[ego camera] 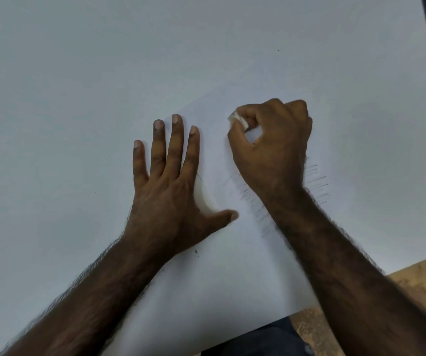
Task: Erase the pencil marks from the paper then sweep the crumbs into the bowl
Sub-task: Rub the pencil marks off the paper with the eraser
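Forearms cross the table edge (348, 294); both hands work mid-paper (219, 253).

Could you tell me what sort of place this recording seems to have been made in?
Probably a plain desk or work table indoors, though little shows. A white table carries a sheet of paper with pencil marks, and brownish mottled floor shows past its edge.

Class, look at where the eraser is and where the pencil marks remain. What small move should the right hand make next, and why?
Probably draw the right hand back toward the body, bringing the eraser onto the pencil marks. The eraser, pinched in its fingers, sits beyond the hatching, which remains visible beside the wrist. The left hand lies flat on the paper, steadying it.
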### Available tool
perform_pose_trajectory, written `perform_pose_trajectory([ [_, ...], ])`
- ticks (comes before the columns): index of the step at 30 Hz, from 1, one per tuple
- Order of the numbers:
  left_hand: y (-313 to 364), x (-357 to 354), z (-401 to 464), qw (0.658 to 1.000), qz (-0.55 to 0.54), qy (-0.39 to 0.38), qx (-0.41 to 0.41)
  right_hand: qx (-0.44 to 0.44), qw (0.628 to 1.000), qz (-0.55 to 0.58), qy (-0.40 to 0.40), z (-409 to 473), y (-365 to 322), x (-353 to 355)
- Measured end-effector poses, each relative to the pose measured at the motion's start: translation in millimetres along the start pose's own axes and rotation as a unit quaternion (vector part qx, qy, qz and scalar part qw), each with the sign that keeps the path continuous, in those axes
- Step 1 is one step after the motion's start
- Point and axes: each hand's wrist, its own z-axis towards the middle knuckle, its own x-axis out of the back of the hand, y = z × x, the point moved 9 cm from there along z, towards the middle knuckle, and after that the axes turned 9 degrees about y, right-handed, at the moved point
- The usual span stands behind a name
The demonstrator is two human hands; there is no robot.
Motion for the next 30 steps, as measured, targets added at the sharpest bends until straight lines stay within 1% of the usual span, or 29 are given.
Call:
perform_pose_trajectory([
  [5,0.2,0.0,-0.3,1.000,-0.005,0.010,0.002,-0.043,0.998,0.039,0.012,-23.0,18.5,19.8],
  [11,0.2,4.9,-2.9,0.999,-0.027,0.036,-0.006,-0.045,0.998,0.030,-0.012,-43.5,34.6,33.5],
  [15,2.5,6.2,-6.7,0.997,-0.035,0.055,-0.029,-0.040,0.998,0.045,-0.009,-42.5,34.6,32.5],
  [17,6.8,4.9,-9.6,0.997,-0.034,0.057,-0.030,-0.055,0.997,0.056,-0.008,-42.3,35.2,31.2],
  [20,16.1,2.2,-18.2,0.997,-0.048,0.057,-0.010,-0.089,0.993,0.076,-0.009,-41.7,36.3,29.4],
  [26,27.0,-7.1,-37.6,0.998,-0.023,0.036,0.035,-0.100,0.987,0.119,-0.040,-42.2,40.1,30.6],
  [28,27.1,-8.7,-41.4,0.998,-0.021,0.039,0.046,-0.087,0.988,0.122,-0.047,-46.4,41.4,35.4],
  [30,26.2,-8.8,-43.0,0.996,-0.039,0.048,0.059,-0.048,0.991,0.117,-0.051,-52.6,37.9,40.3],
])
